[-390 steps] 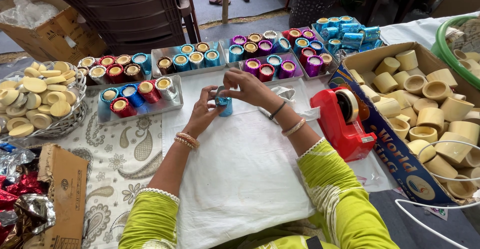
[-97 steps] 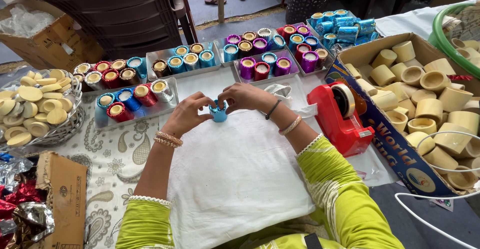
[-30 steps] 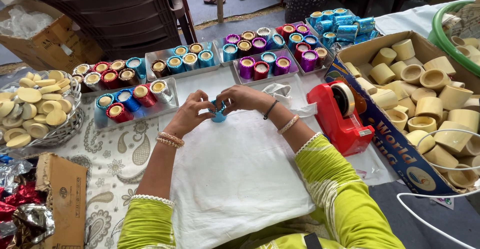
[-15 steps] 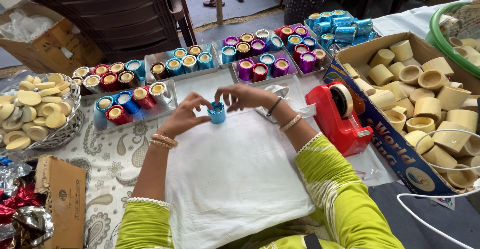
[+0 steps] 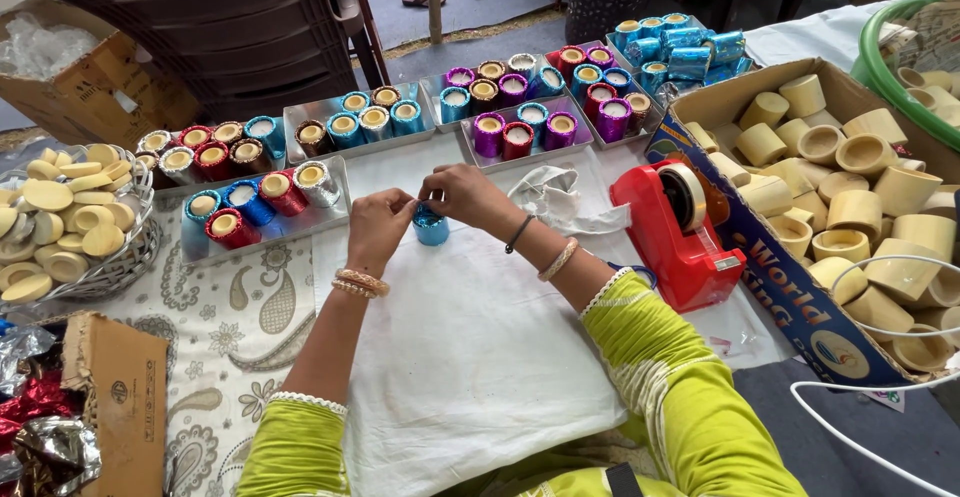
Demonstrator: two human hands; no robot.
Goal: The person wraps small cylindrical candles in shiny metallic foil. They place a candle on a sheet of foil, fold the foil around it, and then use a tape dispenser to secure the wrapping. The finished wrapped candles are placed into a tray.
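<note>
Holding: both hands pinch one small blue foil cup (image 5: 431, 226) at centre frame, just above the white cloth (image 5: 470, 357) on the worktop.
Left hand (image 5: 378, 229): grip closed on the cup's left side and rim.
Right hand (image 5: 462, 197): grip closed, fingertips on the top edge.
Weight: judged light.
Surface: foil looks thin, crinkly, likely slippery and easily torn or dented.
Best hold: by the side walls, gently, low on the body.
Nearby: trays of coloured cups (image 5: 262, 197) upper left; red tape dispenser (image 5: 678, 233) to the right.

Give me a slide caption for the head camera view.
Both hands pinch a blue foil cup over white cloth.
</note>
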